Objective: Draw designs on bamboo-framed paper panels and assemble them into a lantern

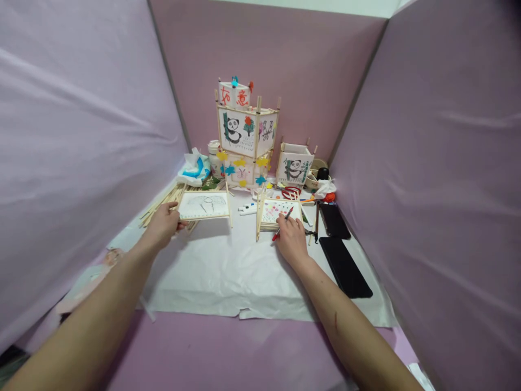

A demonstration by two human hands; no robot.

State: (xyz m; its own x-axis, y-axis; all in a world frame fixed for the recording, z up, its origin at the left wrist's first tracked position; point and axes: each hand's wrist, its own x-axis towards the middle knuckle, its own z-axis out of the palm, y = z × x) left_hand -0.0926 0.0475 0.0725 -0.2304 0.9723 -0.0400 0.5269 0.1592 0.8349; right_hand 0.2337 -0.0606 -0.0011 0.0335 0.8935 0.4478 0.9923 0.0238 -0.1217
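Note:
At the left, my left hand (165,224) grips the edge of a stick-framed paper panel (204,205) that bears a dark line drawing. The panel is held tilted above the table, over part of a bundle of thin wooden sticks (158,203). On the right, my right hand (291,239) has a red marker pen (283,224) between its fingers. That hand lies over a stack of stick-framed panels (268,209), the top one dotted with small coloured marks. My right fingertips reach the stack's near side; whether they press on it I cannot tell.
Behind stand a tall tiered paper lantern (238,130) and a smaller panda-painted one (295,165). A tissue pack (195,167) lies back left. White markers (247,208) lie between the hands. Two black phones or slabs (345,266) lie at the right. Fabric walls (439,163) enclose the sides.

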